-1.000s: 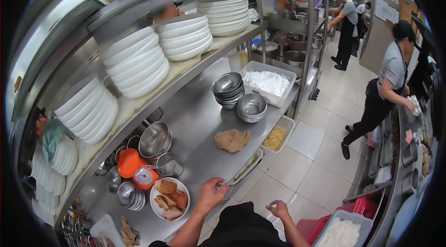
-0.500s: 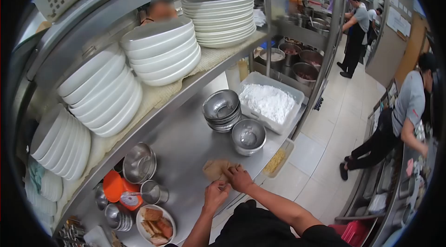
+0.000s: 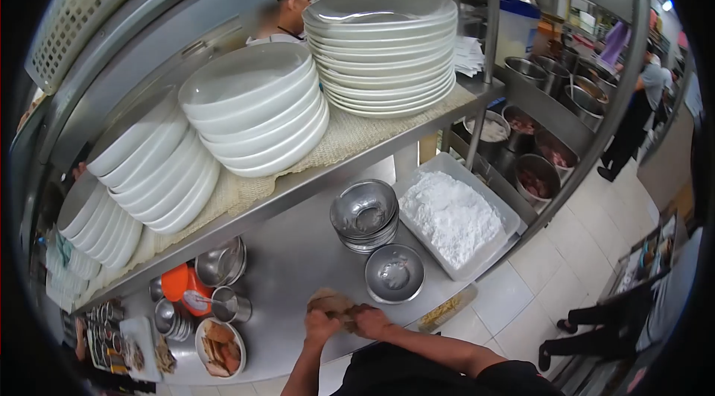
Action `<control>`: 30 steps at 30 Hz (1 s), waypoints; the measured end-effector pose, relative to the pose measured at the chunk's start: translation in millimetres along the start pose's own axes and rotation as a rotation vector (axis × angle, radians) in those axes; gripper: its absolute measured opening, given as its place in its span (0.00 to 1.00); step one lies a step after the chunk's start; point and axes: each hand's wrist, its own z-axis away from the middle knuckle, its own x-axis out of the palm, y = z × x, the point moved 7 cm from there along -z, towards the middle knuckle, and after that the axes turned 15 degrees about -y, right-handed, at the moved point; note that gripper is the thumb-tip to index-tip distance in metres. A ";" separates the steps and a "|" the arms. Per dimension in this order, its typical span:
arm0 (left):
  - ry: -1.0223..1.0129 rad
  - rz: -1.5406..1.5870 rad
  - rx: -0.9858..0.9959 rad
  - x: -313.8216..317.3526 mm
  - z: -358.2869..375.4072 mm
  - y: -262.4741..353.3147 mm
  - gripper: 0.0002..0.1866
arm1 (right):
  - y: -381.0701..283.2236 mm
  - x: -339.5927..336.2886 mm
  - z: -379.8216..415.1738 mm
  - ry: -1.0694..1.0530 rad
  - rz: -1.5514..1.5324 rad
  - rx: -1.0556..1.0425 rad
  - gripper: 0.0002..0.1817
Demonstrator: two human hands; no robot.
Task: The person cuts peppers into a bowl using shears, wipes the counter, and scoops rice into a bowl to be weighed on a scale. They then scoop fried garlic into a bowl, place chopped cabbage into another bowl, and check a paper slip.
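Observation:
Over the front edge of the steel counter, a crumpled brown sheet, paper or cloth, is bunched between my hands. The fingers of my left hand are closed on its near left side. My right hand grips its right side, fingers curled. Just beyond my right hand is a steel bowl with white residue inside. Behind that bowl rises a stack of steel bowls. To their right sits a clear plastic tub of white powder.
Stacks of white plates and bowls fill the shelf above the counter. At left are orange containers, steel bowls and a white bowl of bread pieces. A co-worker stands at right; another person is behind the shelf.
My view has turned and moved closer to the shelf. My left hand has moved onto the brown sheet's near left side, and the sheet is now more bunched up between both hands.

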 end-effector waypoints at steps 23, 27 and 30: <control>0.367 -0.124 -0.478 33.5 -0.7 -44.2 0.21 | 44.6 10.6 17.6 -0.083 -0.188 -0.510 0.17; 0.334 -0.121 -0.523 35.7 -2.4 -50.5 0.21 | 46.4 7.7 24.8 -0.063 -0.207 -0.493 0.17; 0.342 -0.107 -0.548 33.1 -0.4 -46.7 0.21 | 48.5 5.2 24.7 -0.099 -0.230 -0.458 0.16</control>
